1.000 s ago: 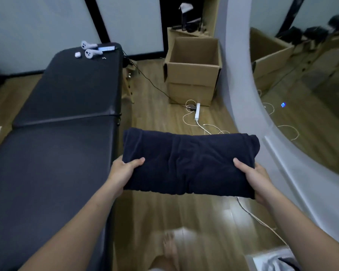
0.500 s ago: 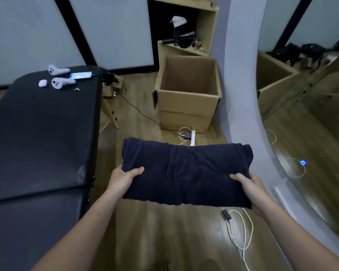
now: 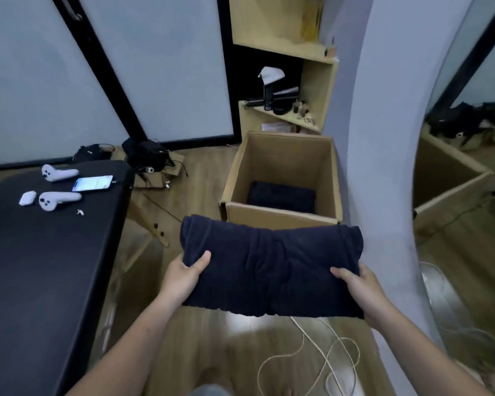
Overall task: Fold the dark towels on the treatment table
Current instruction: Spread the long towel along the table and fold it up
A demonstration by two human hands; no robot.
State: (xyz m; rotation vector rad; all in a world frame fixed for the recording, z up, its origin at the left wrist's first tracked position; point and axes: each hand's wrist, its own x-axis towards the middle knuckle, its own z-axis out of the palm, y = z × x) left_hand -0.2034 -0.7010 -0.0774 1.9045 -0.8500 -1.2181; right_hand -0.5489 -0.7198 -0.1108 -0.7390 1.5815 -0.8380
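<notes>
now the left hand point(image 3: 183, 277) and right hand point(image 3: 360, 291) each clamp an end of the folded navy terry towel point(image 3: 269, 267), its long axis crosswise, just short of the open cardboard box point(image 3: 280, 217) (another dark towel inside), directly ahead.

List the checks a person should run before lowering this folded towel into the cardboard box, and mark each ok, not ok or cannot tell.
1. Left hand grips the folded towel: ok.
2. Right hand grips the other end: ok.
3. Fold intact: ok.
4. Cardboard box open on top: ok.
5. Room above the towel in the box: ok.
6. Towel over the opening: not ok, short of the near wall.
</notes>
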